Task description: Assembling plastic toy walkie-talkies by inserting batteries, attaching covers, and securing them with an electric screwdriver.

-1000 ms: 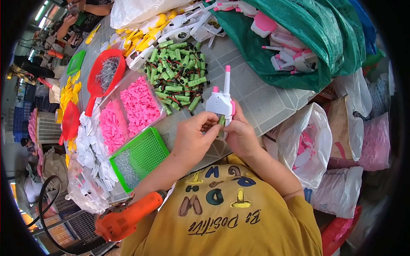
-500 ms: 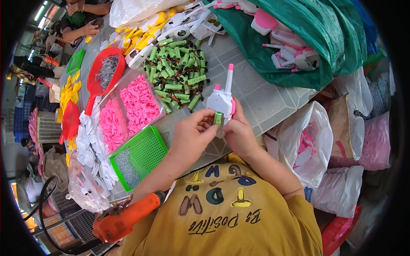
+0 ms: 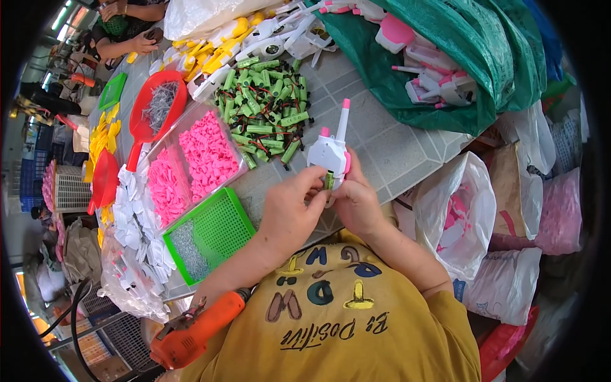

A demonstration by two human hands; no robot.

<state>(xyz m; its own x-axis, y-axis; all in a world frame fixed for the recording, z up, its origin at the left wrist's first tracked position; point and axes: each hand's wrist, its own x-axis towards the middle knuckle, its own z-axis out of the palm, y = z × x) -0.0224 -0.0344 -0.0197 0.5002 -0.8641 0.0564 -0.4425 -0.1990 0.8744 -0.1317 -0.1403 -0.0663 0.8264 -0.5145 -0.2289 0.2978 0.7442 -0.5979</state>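
Note:
My right hand is closed around the lower part of a white plastic device, which has pink parts and a pink-tipped rod pointing away from me. The fingers of my left hand pinch a green battery at the device's lower end. How far the battery sits inside is hidden by my fingers. Just beyond my left hand lies a pile of green batteries with red and black wires.
Left of my hands stand a green basket with small metal pieces, a clear box of pink parts and a red scoop. A green bag of devices is far right. An orange power tool is below my left forearm.
My left fingers have closed further over the battery, so less of it shows against the device. The power tool has swung a little right and down.

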